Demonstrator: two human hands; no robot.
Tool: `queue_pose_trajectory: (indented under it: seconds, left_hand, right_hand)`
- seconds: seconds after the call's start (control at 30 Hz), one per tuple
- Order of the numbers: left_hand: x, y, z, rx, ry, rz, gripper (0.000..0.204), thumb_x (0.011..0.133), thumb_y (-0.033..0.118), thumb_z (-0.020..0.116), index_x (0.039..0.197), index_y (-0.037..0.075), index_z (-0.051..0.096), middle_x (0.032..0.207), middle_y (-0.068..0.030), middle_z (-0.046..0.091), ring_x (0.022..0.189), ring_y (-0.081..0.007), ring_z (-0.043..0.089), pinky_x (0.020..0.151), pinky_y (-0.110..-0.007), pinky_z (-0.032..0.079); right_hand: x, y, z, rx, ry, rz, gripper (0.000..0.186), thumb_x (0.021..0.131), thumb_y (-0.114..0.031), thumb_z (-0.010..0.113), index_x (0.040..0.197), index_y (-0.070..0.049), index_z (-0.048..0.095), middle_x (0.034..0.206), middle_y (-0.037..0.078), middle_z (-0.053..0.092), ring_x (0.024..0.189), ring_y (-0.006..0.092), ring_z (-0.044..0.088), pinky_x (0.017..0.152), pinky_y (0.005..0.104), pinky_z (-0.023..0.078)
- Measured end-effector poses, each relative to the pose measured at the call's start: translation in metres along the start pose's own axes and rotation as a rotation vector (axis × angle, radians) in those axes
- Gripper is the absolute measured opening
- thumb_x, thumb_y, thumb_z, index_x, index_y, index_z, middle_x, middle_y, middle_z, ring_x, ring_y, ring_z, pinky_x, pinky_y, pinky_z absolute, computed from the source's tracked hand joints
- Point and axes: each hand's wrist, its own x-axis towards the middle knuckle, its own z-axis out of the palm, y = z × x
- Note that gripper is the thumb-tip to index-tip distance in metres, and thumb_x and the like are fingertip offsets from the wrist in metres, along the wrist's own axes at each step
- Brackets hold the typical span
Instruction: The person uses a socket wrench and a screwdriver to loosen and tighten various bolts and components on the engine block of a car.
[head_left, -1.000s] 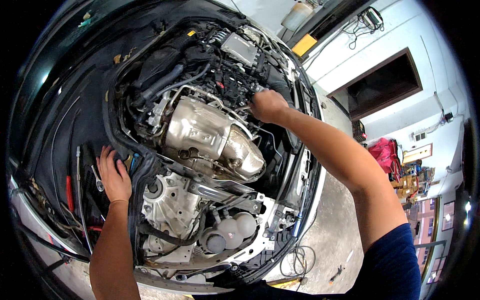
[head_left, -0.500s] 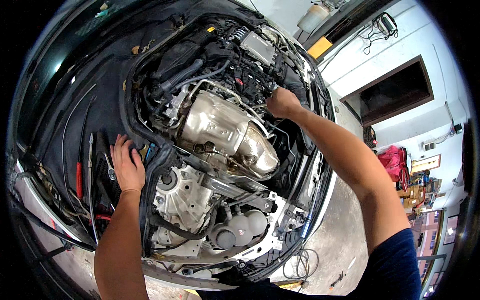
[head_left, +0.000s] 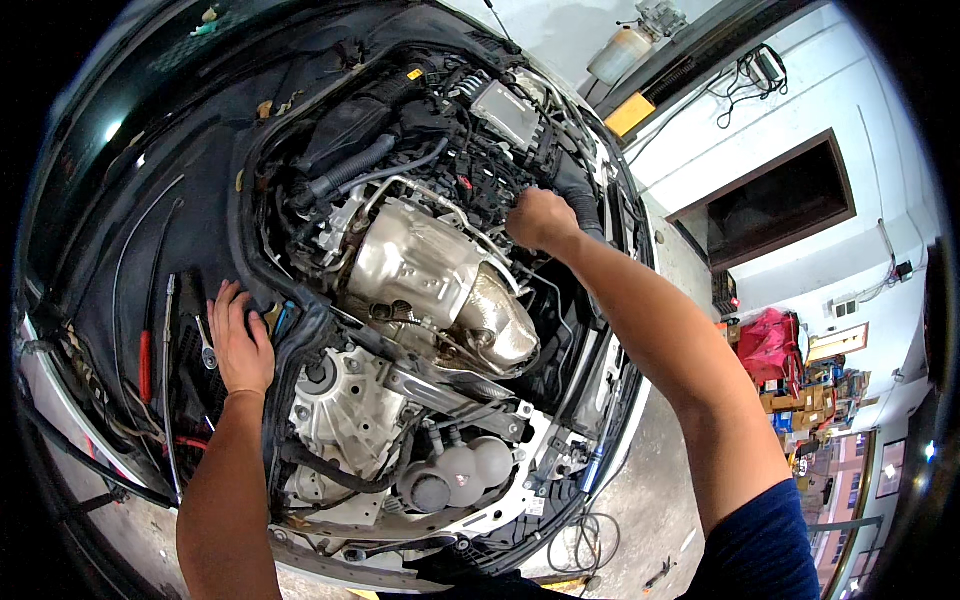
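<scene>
My right hand [head_left: 541, 220] is closed in a fist over the engine, beside the black wiring and hoses. Whatever its fingers hold is hidden by the hand. Just in front of it lies a silver metal heat shield [head_left: 415, 252] with a crinkled, bronze-tinted end [head_left: 503, 335]. On the black cowl at the left, my left hand [head_left: 243, 345] rests flat with its fingers stretched out and holds nothing. A ratchet wrench [head_left: 207, 352] lies next to its fingers. Farther left are a long metal extension bar [head_left: 168, 340] and a red-handled pry tool [head_left: 146, 365].
Nearer to me sit a silver strut tower [head_left: 340, 400] and a round grey coolant tank [head_left: 470, 473]. A ribbed black hose [head_left: 350, 165] crosses the far side of the engine. A coiled cable [head_left: 585, 542] lies on the floor. Shelves with boxes [head_left: 800, 400] stand at the right.
The whole view has shifted a little. My right fist has moved slightly left over the engine and stays closed. My left hand remains flat in the same place on the cowl.
</scene>
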Motion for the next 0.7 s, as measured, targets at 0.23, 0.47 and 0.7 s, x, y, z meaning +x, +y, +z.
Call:
queue_pose_trajectory:
  seconds: [0.23, 0.47, 0.7]
  left_hand:
    - [-0.001, -0.004, -0.002, -0.006, -0.006, -0.007, 0.027, 0.089, 0.007, 0.046, 0.115, 0.000, 0.052, 0.130, -0.0157, 0.049, 0.132, -0.0332, 0.039, 0.116, -0.049, 0.022]
    - [0.000, 0.000, 0.001, 0.004, -0.007, -0.013, 0.026, 0.090, 0.008, 0.046, 0.114, 0.000, 0.053, 0.130, -0.0157, 0.049, 0.132, -0.0332, 0.039, 0.115, -0.049, 0.023]
    - [-0.001, -0.002, -0.004, 0.008, -0.007, -0.025, 0.026, 0.089, 0.008, 0.046, 0.114, 0.001, 0.053, 0.130, -0.0161, 0.049, 0.131, -0.0338, 0.040, 0.115, -0.050, 0.023]
  right_hand:
    - [0.017, 0.017, 0.004, -0.637, 0.079, -0.764, 0.033, 0.084, -0.029, 0.059, 0.097, 0.000, 0.067, 0.107, 0.018, 0.068, 0.098, 0.0306, 0.067, 0.084, 0.0403, 0.053]
    - [0.021, 0.011, 0.004, 0.033, -0.042, 0.019, 0.019, 0.078, -0.020, 0.064, 0.088, -0.005, 0.071, 0.098, 0.016, 0.070, 0.099, 0.0305, 0.067, 0.081, 0.0425, 0.054]
    - [0.008, 0.004, -0.009, -0.650, 0.095, -0.791, 0.020, 0.080, -0.014, 0.060, 0.096, -0.005, 0.068, 0.107, 0.014, 0.068, 0.104, 0.0299, 0.065, 0.087, 0.0415, 0.053]
